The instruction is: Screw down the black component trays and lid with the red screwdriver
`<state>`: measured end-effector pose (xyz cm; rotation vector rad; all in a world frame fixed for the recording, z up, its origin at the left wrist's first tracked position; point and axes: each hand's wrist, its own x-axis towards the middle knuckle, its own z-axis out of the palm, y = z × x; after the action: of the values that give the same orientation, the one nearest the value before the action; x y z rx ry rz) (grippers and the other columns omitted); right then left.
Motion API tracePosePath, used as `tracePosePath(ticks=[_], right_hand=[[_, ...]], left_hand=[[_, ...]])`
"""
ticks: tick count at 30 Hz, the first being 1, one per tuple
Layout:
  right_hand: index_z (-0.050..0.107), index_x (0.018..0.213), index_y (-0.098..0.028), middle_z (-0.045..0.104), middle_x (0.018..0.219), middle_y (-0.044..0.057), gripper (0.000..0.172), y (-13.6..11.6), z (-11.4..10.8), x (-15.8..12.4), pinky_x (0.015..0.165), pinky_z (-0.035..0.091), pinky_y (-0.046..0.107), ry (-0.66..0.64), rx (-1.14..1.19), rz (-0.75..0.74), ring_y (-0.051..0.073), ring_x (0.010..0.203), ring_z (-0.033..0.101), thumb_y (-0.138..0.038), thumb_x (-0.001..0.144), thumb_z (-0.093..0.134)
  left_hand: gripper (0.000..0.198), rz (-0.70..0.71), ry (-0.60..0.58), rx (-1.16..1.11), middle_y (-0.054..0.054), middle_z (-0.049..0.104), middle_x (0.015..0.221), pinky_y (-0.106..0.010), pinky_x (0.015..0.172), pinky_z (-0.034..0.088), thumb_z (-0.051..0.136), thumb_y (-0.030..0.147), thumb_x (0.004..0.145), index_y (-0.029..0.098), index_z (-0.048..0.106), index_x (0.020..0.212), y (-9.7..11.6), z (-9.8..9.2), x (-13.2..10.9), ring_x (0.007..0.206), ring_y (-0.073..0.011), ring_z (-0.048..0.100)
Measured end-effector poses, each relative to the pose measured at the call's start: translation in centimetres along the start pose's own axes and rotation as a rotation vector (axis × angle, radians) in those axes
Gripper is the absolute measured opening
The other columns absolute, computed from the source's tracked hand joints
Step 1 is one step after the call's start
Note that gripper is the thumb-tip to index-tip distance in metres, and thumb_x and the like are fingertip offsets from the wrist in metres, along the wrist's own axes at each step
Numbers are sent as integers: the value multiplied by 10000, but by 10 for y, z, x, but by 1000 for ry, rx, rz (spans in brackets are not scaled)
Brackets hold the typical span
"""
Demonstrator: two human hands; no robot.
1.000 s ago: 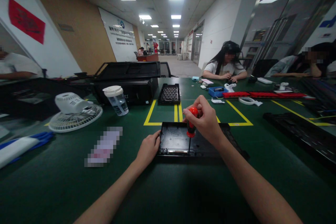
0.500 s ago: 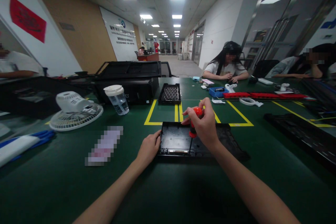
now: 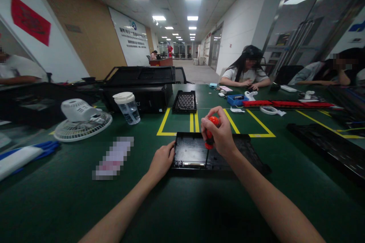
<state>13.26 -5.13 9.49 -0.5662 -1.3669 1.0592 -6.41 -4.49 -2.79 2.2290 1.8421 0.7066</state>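
Note:
A shallow black plastic panel (image 3: 189, 152) with raised edges lies flat on the green table in front of me. My left hand (image 3: 163, 159) grips its left edge, fingers closed over the rim. In my right hand (image 3: 222, 131) is a screwdriver (image 3: 209, 136) with a red and black handle, held nearly upright. Its dark shaft points down to the front part of the panel, near a pale strip (image 3: 194, 164). Whether the tip sits in a screw is too small to tell. My right forearm hides part of the panel's right side.
Beyond the panel stands a black tray (image 3: 184, 101) of small parts. To the left are a lidded clear cup (image 3: 128, 108), a white fan (image 3: 82, 121) and large black cases (image 3: 137, 97). A blue box (image 3: 237, 100) and another black panel (image 3: 327, 148) lie right. A person (image 3: 248, 70) sits opposite.
The fingers of my right hand have curled tighter round the screwdriver's handle, its position nearly the same. My left hand and the panel have not moved.

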Motion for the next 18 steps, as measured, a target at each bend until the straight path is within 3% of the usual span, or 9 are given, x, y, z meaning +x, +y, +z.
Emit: tracePosePath(ticks=[2, 6, 18], right_hand=[[430, 766, -186, 506, 510, -59, 165, 1, -2, 2, 347, 315, 174, -74, 64, 37, 69, 349, 433, -338, 806, 482], [537, 702, -145, 494, 502, -5, 355, 1, -8, 5, 401, 359, 223, -211, 208, 127, 103, 396, 459, -365, 825, 286], [561, 674, -134, 530, 639, 27, 312, 2, -17, 8, 453, 401, 248, -396, 379, 213, 117, 466, 505, -355, 754, 357]], left_hand=[[377, 2, 3, 8, -90, 634, 1054, -310, 859, 430, 333, 237, 888, 164, 496, 1221, 0, 0, 0, 941, -194, 593], [381, -6, 7, 12, -88, 636, 1046, -303, 845, 438, 334, 245, 889, 162, 495, 1224, -1, 0, 0, 939, -195, 597], [379, -9, 4, -10, -88, 631, 1051, -309, 846, 438, 330, 248, 891, 176, 491, 1227, -2, 2, 0, 928, -190, 596]])
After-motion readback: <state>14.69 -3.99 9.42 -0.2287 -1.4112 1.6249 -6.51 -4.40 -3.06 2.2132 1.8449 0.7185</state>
